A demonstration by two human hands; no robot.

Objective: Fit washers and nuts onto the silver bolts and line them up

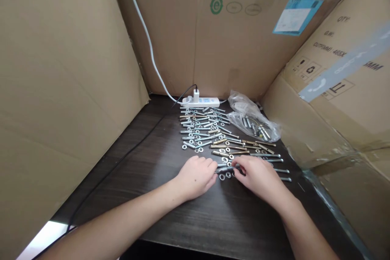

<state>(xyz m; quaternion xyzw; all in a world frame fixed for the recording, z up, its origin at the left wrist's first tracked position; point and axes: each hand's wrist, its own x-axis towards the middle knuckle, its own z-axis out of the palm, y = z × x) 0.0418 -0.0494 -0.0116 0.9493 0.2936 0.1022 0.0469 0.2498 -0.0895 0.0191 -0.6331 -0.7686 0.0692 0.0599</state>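
My left hand (198, 175) is closed, with its fingertips at the left end of a silver metal sleeve (224, 169) just above the table. My right hand (256, 174) curls thumb and forefinger together by the sleeve's other end; what they pinch is too small to make out. Several washers (222, 177) lie below the sleeve, between the hands. Silver bolts (282, 171) stick out to the right from behind my right hand. Brass-coloured sleeves (219, 154) and bolts (239, 152) lie in rows beyond the hands, with nuts (227, 143) among them.
Further back lie rows of silver bolts (203, 144), sleeves and washers. Behind them is a white power strip (210, 102) with a plug (196, 96) and cables. A clear plastic bag (243, 107) holds metal parts. Cardboard walls (170, 40) enclose the dark table (128, 183).
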